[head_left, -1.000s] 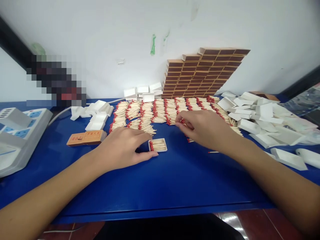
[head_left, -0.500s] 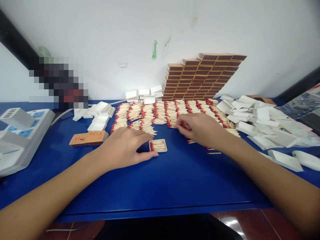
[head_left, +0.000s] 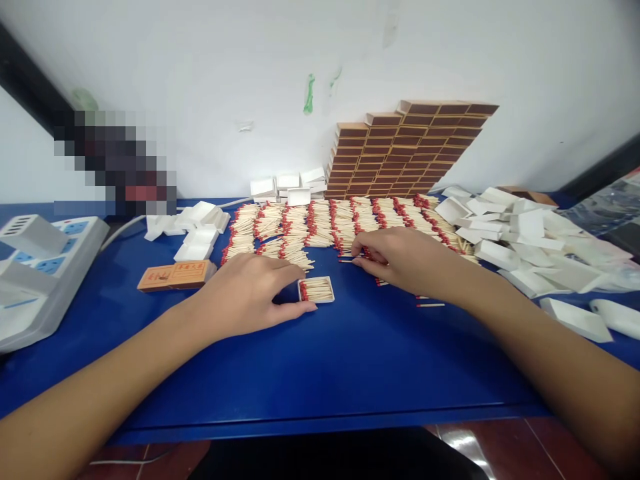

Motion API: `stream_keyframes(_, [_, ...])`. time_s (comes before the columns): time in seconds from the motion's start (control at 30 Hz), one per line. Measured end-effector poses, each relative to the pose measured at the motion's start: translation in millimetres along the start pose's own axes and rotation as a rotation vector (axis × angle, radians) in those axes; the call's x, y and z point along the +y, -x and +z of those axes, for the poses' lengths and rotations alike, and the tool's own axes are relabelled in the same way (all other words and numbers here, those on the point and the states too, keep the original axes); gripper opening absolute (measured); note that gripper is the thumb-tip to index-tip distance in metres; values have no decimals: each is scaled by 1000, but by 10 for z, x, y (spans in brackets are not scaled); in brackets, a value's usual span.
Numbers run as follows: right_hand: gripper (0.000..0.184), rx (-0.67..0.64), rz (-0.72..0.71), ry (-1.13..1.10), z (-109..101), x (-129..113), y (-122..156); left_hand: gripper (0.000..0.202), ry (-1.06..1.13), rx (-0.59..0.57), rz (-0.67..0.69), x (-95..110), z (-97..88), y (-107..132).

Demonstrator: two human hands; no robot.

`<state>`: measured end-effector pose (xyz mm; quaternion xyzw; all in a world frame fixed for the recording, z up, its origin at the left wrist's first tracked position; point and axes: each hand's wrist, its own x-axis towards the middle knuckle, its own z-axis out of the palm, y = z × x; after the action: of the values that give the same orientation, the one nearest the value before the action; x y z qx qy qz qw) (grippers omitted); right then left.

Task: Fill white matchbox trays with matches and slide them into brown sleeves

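Blue bench (head_left: pixel 320 373) carries matches (head_left: pixel 320 227) in rows and one small filled tray (head_left: pixel 325 303). My left hand (head_left: pixel 247 290) spreads wide around the tray's left end; my right hand (head_left: pixel 405 257) is narrow at one match (head_left: pixel 345 261), whether gripping I cannot tell. Each seems light, stiff, breakable; best pinched mid-stick.

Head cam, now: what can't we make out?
All head view:
Under right hand, among matches: hidden by that hand.
Whether left hand touches tray: contact too small.
Power strip: partly cut off by left edge.
Whatever sits behind pixelated patch: blocked out.
Print on orange box: too small, soft.
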<state>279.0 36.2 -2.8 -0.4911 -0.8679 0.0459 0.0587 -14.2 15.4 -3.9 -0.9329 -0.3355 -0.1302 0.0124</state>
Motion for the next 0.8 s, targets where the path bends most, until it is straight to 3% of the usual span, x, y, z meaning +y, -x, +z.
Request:
stream_keyframes(0.13, [19, 10, -34, -30, 53, 31, -22, 37, 12, -8, 2, 2, 3, 0])
stream_keyframes(0.57, [17, -27, -1, -52, 66, 30, -31, 36, 7, -4, 4, 6, -12, -9])
stream_keyframes(0.8, [14, 52, -28, -135, -44, -280, 46, 39, 9, 4, -16, 10, -4, -3])
